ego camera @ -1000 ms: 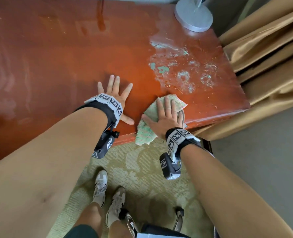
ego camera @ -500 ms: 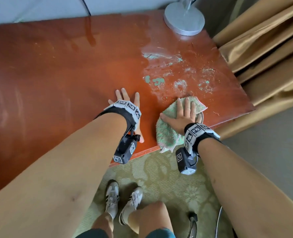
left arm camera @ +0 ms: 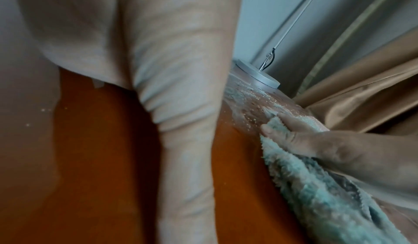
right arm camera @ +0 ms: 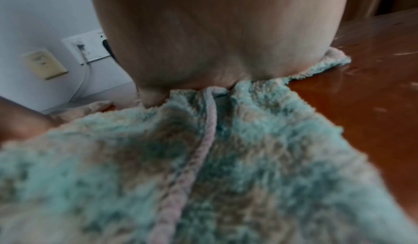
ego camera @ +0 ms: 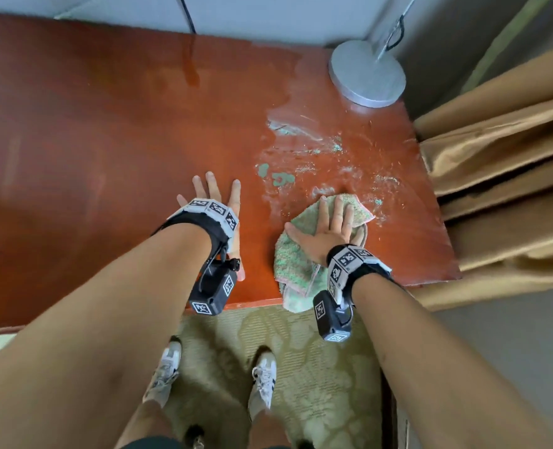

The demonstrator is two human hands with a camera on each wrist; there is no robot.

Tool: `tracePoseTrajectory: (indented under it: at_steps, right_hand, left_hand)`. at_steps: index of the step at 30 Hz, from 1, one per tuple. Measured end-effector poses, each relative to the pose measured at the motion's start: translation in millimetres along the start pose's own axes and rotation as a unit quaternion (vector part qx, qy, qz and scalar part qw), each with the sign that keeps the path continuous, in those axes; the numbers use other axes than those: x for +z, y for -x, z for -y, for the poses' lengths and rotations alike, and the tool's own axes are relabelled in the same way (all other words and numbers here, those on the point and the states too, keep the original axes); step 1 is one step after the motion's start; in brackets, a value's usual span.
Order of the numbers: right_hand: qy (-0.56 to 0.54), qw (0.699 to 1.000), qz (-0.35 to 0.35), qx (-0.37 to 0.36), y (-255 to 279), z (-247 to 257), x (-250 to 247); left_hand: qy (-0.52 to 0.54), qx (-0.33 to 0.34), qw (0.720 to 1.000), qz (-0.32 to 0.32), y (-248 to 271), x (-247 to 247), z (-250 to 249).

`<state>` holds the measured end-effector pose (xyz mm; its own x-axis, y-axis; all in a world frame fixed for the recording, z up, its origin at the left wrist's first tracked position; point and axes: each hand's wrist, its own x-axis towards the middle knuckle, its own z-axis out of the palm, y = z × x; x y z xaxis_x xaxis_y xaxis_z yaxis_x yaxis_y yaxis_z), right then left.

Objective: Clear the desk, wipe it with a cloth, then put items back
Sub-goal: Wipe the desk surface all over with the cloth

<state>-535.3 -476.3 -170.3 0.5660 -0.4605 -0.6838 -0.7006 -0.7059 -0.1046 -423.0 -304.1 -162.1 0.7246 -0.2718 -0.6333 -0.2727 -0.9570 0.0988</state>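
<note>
Head view, looking down on a glossy red-brown desk (ego camera: 106, 140) that fills the upper two thirds of the frame. The right hand (ego camera: 328, 230), right of centre, lies palm-down with straight, slightly spread fingers (ego camera: 338, 209) pressed flat on a green-and-pink fluffy cloth (ego camera: 289, 264); nothing is gripped. The cloth sits near the desk's lower edge, bunched under the palm, with one fold hanging just over that edge. Above and to the right of the cloth, a patch of pale, streaky residue (ego camera: 317, 157) with greenish flecks covers the desk surface. The left hand (ego camera: 218, 202), at the frame's centre, rests flat on bare wood beside the cloth, fingers extended and holding nothing; the two hands are apart. A round grey lamp base (ego camera: 367, 74) stands in the upper right corner of the desk, with a thin rod rising from it. Gold curtains (ego camera: 502, 176) hang along the right edge of the frame. Patterned green carpet (ego camera: 317, 367) and two white shoes (ego camera: 263, 382) occupy the lower centre. Left wrist view: the right hand's fingers (left arm camera: 291, 133) lie on the cloth (left arm camera: 316, 194) at right, the lamp base (left arm camera: 257, 74) beyond. Right wrist view: the cloth (right arm camera: 203, 167) fills the lower frame beneath the palm (right arm camera: 214, 33); wall sockets (right arm camera: 90, 46) appear at upper left.
</note>
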Motion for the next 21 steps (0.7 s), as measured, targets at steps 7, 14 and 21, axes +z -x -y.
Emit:
tracePoseTrajectory:
  at_steps: [7,14,21]
  right_hand:
    - [0.092,0.984,-0.024,-0.152,0,57,22]
    - [0.113,0.974,-0.027,-0.193,-19,21,6]
    - [0.08,0.994,-0.026,-0.063,-37,-17,-31]
  left_hand:
    - [-0.113,0.034,0.993,-0.007,-7,19,7]
    - [-0.101,0.021,0.995,-0.011,-4,20,3]
    - [-0.091,0.015,0.99,-0.111,-5,34,0]
